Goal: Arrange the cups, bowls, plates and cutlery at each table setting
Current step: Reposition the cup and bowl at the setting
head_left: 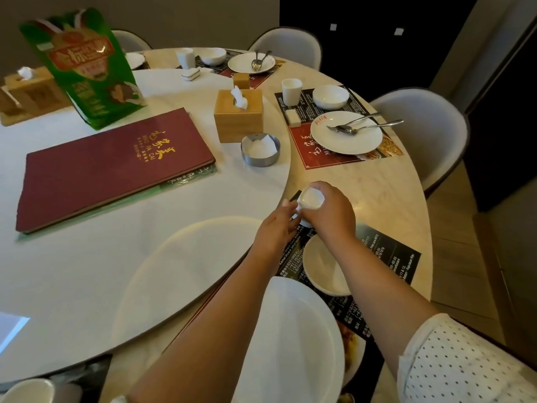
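Observation:
A small white cup (310, 199) is held over the far corner of the dark placemat (386, 258) at the near setting. My right hand (329, 215) grips the cup from the right and above. My left hand (276, 228) holds its lower left side with the fingertips. Below the hands, a white bowl (322, 267) and a white plate (293, 338) sit on the same placemat, partly hidden by my forearms.
The setting to the right has a cup (291, 91), bowl (330, 96) and plate (345, 132) with fork and spoon. On the white turntable (87, 271) lie a maroon menu (113, 164), tissue box (239, 115), steel ashtray (260, 150) and green bag (84, 65). Grey chairs ring the table.

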A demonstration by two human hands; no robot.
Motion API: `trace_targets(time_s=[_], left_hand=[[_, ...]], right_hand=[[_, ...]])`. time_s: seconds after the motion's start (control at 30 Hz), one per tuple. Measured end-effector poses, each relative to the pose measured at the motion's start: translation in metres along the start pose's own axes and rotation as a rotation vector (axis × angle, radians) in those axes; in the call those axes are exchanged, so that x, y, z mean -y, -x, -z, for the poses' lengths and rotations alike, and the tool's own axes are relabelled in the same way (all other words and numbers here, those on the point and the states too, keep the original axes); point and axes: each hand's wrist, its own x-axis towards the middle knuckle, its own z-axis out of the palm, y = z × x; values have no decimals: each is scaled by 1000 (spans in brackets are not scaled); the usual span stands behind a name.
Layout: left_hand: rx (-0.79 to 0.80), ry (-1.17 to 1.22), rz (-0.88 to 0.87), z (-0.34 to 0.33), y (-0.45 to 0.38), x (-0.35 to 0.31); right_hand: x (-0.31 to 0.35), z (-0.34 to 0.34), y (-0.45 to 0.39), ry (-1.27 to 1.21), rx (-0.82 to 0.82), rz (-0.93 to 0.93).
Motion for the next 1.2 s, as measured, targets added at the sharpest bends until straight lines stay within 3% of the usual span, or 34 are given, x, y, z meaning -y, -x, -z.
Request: trace_targets(time_s=[0.17,0.33,0.5,0.67,0.93,1.2], left_hand=[[-34,30,21,3,5,1],[-70,-54,44,0,-3,-1],[-44,177,39,-12,-8,-12],[-156,111,-17,-11,-15,-18],[-171,-4,-100,-1,-19,-14],[-122,-7,-57,1,-22,-8]], right_hand=[[9,7,7,-32,6,-22],[18,22,16,-238,-44,-21],[21,30,20,-366,-11,-26],[14,35,12,-251,75,-4],[12,31,-2,-35,278,-33],[8,24,-6,73,290,-66]])
